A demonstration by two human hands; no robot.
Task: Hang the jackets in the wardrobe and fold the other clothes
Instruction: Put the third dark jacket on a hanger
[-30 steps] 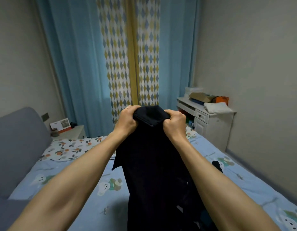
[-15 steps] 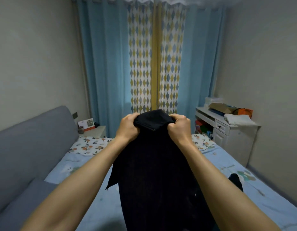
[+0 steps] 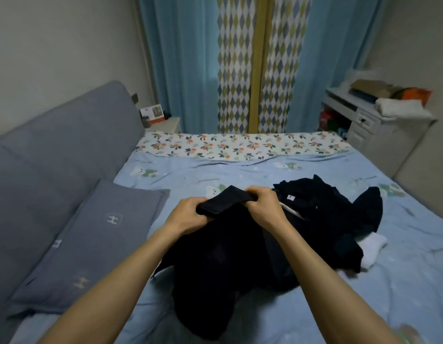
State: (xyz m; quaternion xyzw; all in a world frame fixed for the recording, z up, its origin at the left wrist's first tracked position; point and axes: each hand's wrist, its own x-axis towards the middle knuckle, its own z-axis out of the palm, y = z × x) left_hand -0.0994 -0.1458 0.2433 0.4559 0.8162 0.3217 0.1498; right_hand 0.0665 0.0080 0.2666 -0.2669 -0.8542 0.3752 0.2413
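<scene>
Blue bed (image 3: 180,175), seen from its foot edge toward the curtains. Your left hand (image 3: 190,216) and right hand (image 3: 263,207) each grip the top edge of a dark garment (image 3: 222,264), fingers curled over the cloth, low above mid-bed. Its body lies bunched toward the foot edge. Beside it, toward the right edge, lies a dark pile (image 3: 339,212). To fold well, judge: lay it flat, spread both hands apart, smooth creases first.
</scene>
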